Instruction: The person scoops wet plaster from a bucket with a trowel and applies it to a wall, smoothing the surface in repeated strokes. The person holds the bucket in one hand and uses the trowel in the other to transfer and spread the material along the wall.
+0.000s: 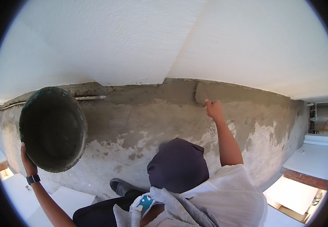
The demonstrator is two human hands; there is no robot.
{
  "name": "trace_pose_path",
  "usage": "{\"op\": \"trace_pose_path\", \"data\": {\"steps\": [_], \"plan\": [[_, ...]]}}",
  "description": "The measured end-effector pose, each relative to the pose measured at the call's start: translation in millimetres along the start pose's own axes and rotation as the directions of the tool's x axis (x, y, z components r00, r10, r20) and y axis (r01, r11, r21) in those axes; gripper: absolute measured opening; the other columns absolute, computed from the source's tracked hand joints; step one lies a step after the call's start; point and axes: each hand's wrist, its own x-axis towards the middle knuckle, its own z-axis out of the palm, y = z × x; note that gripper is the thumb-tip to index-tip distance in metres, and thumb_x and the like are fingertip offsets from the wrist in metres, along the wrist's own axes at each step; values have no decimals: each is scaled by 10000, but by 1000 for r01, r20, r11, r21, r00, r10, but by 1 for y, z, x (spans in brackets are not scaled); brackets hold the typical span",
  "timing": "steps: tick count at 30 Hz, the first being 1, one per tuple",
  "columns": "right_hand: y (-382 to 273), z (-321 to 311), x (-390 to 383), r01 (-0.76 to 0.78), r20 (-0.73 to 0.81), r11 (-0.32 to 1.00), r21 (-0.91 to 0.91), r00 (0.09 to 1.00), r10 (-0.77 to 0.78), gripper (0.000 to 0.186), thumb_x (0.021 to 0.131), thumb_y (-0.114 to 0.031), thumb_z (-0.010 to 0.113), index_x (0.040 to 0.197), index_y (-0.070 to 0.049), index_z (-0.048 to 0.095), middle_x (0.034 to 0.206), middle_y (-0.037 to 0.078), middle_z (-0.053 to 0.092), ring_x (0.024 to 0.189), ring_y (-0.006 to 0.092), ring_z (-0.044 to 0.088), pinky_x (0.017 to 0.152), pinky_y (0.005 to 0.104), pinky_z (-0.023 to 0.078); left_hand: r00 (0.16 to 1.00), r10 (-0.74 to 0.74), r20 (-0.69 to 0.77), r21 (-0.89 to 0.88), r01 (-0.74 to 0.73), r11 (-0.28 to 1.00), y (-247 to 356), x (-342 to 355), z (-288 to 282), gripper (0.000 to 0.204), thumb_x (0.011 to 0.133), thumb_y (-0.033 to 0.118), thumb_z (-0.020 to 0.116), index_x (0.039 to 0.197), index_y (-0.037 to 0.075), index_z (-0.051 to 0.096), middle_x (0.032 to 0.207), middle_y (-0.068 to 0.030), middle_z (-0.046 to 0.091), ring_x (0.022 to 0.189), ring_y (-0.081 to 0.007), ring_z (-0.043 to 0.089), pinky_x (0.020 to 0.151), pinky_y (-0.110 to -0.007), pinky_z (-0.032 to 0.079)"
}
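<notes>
My left hand (27, 162), a dark watch on its wrist, grips the near left side of a big round dark bucket (83, 130). The bucket is tilted so its mouth faces up at me; its inside is dark and coated with grey residue. Farther right, my right hand (214, 109) is closed on a trowel (202, 92), whose handle is mostly hidden in the fingers. The trowel's flat blade lies against wet grey mortar (152, 94) spread in a strip along the foot of the white wall.
The white wall (107, 38) rises beyond the mortar strip. A thin pipe (92, 97) runs along its foot behind the bucket. Nearer me, the rough floor (96, 159) is pale and patchy. A dark shoe (124, 187) and a dark purple cloth-covered shape (178, 164) sit close to me.
</notes>
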Motion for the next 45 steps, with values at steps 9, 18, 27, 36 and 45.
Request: {"op": "trace_pose_path", "data": {"steps": [9, 18, 27, 36, 45], "plan": [[-53, 85, -36, 52, 53, 999, 16, 997, -53, 555, 975, -434, 625, 743, 70, 631, 576, 154, 631, 509, 272, 649, 555, 416, 510, 998, 42, -49, 7, -41, 999, -1, 1, 9, 654, 1029, 457, 531, 1461, -31, 478, 1478, -111, 524, 1344, -228, 495, 1160, -350, 332], [-20, 107, -49, -129, 76, 894, 429, 991, 107, 493, 950, -409, 665, 796, 57, 620, 590, 132, 606, 476, 226, 607, 461, 387, 470, 999, 45, -11, 49, -44, 998, -3, 1, 1, 657, 1038, 469, 506, 1469, -26, 473, 1480, -117, 521, 1339, -226, 501, 1153, -351, 341], [-18, 24, -31, -274, 177, 873, 402, 959, 220, 334, 945, -268, 672, 860, 50, 621, 634, 118, 602, 502, 215, 612, 431, 372, 468, 999, 30, -14, -50, -31, 998, -7, -1, -3, 671, 1021, 480, 538, 1465, -20, 478, 1468, -117, 532, 1328, -227, 508, 1143, -355, 350], [-77, 137, -69, -149, 229, 940, 308, 970, 78, 396, 961, -335, 680, 836, 36, 621, 615, 109, 613, 493, 211, 613, 461, 366, 476, 999, 27, -30, -83, -29, 996, -8, -6, 0, 655, 1019, 468, 547, 1456, -17, 486, 1454, -115, 545, 1309, -226, 523, 1133, -353, 365], [-179, 172, -122, 71, 425, 975, 209, 892, -157, 471, 960, -417, 653, 877, 46, 622, 638, 152, 651, 536, 251, 660, 532, 387, 508, 999, 22, -38, -90, -25, 996, -7, -8, 1, 649, 1021, 467, 541, 1453, -14, 489, 1457, -117, 545, 1307, -234, 529, 1131, -358, 372]]}}
